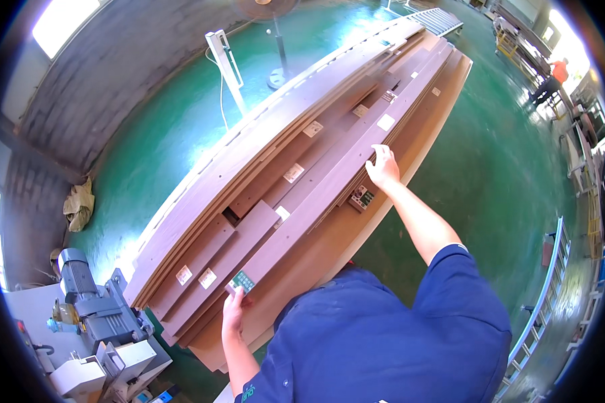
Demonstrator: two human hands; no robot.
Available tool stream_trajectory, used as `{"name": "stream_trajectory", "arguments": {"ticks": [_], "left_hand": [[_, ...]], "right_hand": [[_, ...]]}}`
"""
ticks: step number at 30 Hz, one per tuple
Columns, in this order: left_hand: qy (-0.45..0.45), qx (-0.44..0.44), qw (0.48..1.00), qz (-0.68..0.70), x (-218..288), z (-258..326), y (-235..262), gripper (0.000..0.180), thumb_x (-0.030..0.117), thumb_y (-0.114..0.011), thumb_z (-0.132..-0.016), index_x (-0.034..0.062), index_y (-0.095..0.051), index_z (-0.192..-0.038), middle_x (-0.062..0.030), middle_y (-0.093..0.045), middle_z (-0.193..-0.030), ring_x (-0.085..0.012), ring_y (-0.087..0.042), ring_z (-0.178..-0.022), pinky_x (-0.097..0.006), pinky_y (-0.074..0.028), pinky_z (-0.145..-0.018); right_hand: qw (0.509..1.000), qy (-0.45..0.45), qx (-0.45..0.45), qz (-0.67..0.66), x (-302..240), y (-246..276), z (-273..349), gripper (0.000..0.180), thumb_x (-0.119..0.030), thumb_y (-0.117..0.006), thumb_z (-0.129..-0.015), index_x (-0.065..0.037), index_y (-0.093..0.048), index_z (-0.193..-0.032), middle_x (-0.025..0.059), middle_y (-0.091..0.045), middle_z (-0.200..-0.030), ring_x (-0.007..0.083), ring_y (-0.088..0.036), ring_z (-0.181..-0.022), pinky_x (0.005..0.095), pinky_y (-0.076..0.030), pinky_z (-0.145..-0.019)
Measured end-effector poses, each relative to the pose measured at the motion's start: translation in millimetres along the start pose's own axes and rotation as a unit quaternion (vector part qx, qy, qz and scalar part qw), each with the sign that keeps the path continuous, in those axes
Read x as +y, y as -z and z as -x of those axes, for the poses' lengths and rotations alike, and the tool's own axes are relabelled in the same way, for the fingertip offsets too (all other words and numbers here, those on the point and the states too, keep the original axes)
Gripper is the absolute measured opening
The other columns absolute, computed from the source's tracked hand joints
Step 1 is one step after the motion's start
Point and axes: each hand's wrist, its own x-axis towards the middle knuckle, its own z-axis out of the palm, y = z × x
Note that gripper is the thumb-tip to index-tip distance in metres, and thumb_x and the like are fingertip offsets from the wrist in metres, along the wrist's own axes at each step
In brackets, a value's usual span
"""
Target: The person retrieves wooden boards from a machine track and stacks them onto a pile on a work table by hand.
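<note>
A long brown wooden plank (302, 218) lies in front of me, running diagonally along the near side of a stack of similar boards. My left hand (233, 313) grips its near end, with the thumb beside a green label (242, 282); the other fingers are partly hidden. Farther along, my right hand (384, 169) holds the same plank's right edge, fingertips over the top. Between my hands, below the plank's edge, sits a small dark label or block with a green face (360, 198). Pale paper labels (294, 173) dot the other boards.
Underneath spreads a wide brown sheet (444, 101) on a long bench. A motor machine (101, 302) stands at lower left, a white post (226, 70) and a fan stand (279, 54) beyond. At right are a blue-railed roller conveyor (541, 309) and a distant person in orange (558, 72).
</note>
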Motion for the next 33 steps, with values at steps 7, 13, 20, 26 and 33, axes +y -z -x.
{"name": "stream_trajectory", "arguments": {"ticks": [7,13,20,26,33], "left_hand": [[0.014,-0.131,0.985,-0.111,40,-41,-103,0.032,0.038,-0.056,-0.096,0.0071,-0.060,-0.089,-0.0020,-0.059,-0.076,-0.0128,-0.057,-0.072,-0.029,-0.047,-0.069],[0.007,-0.170,0.975,-0.146,51,-74,-165,0.034,0.040,-0.054,-0.097,0.0079,-0.058,-0.086,-0.0016,-0.056,-0.073,-0.0115,-0.054,-0.068,-0.027,-0.043,-0.064],[-0.014,-0.169,0.943,-0.286,51,-111,-211,0.053,0.051,-0.050,-0.095,-0.0004,-0.061,-0.100,-0.0053,-0.059,-0.075,-0.0147,-0.057,-0.070,-0.029,-0.046,-0.069],[-0.034,-0.133,0.843,-0.520,69,-115,-225,0.078,0.064,-0.033,-0.093,-0.0053,-0.057,-0.120,-0.0267,-0.061,-0.117,-0.0381,-0.056,-0.114,-0.042,-0.041,-0.098],[-0.002,-0.166,0.955,-0.245,30,-72,-165,0.059,0.055,-0.042,-0.096,-0.0005,-0.059,-0.100,-0.0137,-0.063,-0.088,-0.0212,-0.061,-0.081,-0.034,-0.048,-0.076]], "right_hand": [[0.978,-0.121,0.071,-0.153,8,-47,7,0.064,-0.037,-0.068,-0.084,0.001,-0.042,-0.128,0.0248,-0.049,-0.128,0.0389,-0.051,-0.117,0.0426,-0.044,-0.098],[0.960,-0.201,0.076,-0.178,-9,-52,6,0.075,-0.037,-0.073,-0.080,0.005,-0.038,-0.131,0.0285,-0.045,-0.131,0.0394,-0.048,-0.121,0.0428,-0.041,-0.102],[0.961,-0.203,0.076,-0.172,4,-61,4,0.068,-0.034,-0.071,-0.083,0.004,-0.040,-0.130,0.0275,-0.045,-0.130,0.0402,-0.050,-0.118,0.0439,-0.042,-0.100],[0.958,-0.212,0.101,-0.162,3,-61,0,0.058,-0.032,-0.067,-0.086,0.002,-0.043,-0.127,0.0258,-0.048,-0.125,0.0393,-0.051,-0.114,0.0432,-0.043,-0.098],[0.965,-0.133,0.157,-0.164,6,-89,4,0.041,-0.030,-0.068,-0.084,0.005,-0.060,-0.104,0.0189,-0.064,-0.099,0.0270,-0.060,-0.092,0.0406,-0.047,-0.085]]}}
